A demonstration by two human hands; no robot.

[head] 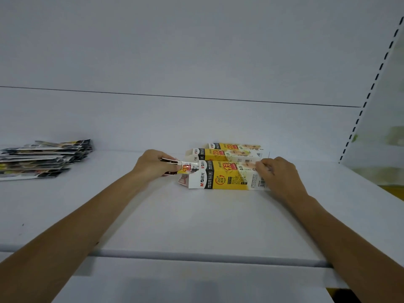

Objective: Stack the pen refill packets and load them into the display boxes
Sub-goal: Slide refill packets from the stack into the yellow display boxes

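Three yellow-and-white display boxes lie side by side on the white shelf (pixel 196 219). The nearest box (pixel 225 178) lies on its side with its open end to the left. My left hand (pixel 153 165) grips a small bundle of refill packets (pixel 185 166) at that open end, and the packets are partly inside the box. My right hand (pixel 277 173) holds the box's right end, fingers curled at its top corner. The second box (pixel 220 154) and third box (pixel 234 146) lie just behind.
A loose pile of refill packets (pixel 41 159) sits at the far left of the shelf. A white back wall rises behind. A slotted upright (pixel 369 92) runs along the right side. The shelf's front edge (pixel 196 256) crosses below my forearms.
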